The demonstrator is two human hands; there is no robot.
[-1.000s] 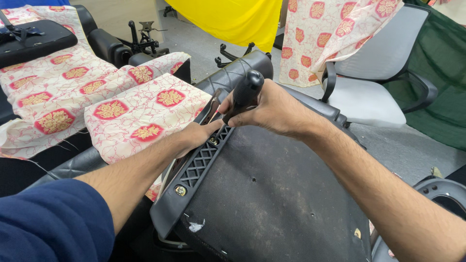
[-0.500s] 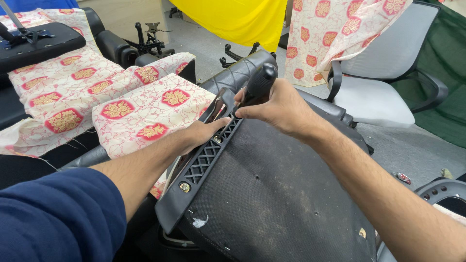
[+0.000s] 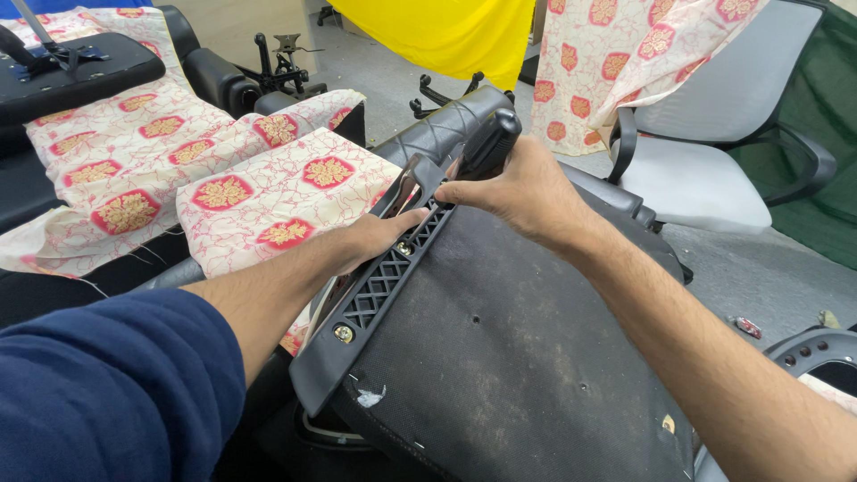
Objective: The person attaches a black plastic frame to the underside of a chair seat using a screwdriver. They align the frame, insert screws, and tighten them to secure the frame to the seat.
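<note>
Gripped in the closed right hand (image 3: 527,192) is a black armrest (image 3: 486,143), at the far edge of an upturned black seat (image 3: 518,357) lying beside patterned cushions (image 3: 268,192). A lattice bracket (image 3: 379,286) along the seat's left edge is pressed by the left hand (image 3: 379,236), fingers flat, nothing clasped.

Upturned black chair seat base (image 3: 500,357), matt, dusty rough fabric; black lattice plastic bracket (image 3: 375,290), satin, with metal bolt (image 3: 343,333); cream-and-red patterned cloth covers (image 3: 268,196), woven, matt.
</note>
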